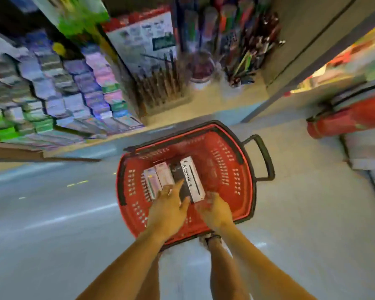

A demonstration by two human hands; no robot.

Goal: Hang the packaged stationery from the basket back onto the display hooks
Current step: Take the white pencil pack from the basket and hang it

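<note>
A red plastic shopping basket (221, 161) with black trim is seen from above, standing on a pale grey shop floor (52, 224). A black handle (263, 156) is folded out at its right side. Several flat packaged stationery items are laid side by side on the basket's bottom, towards its left half: a white pack (193, 178) printed with black lettering and a pen outline, a black pack (179, 176) just left of it, a pale pink pack (164, 173) next, and a further light pack (151, 180) at the far left of the row.

Both hands are reached down into the near part of the basket. The left hand (171, 204) is spread, fingers extended, and is laid over the near ends of the pink and black packs; whether anything is pinched under it cannot be told. The right hand (213, 210) is held just right of the white pack's near end, fingers loosely curved and blurred; nothing is seen gripped in it, and contact with the pack cannot be confirmed.

A shoe (212, 239) is glimpsed below the basket's near rim. On the left, blurred shelves of stacked notebooks (52, 94) are seen. At the far side, a floor display of upright pens and brushes (160, 83) and a bucket of long items (243, 61) are set against a wall. A red cylindrical object (344, 120) is mounted low on the right.
</note>
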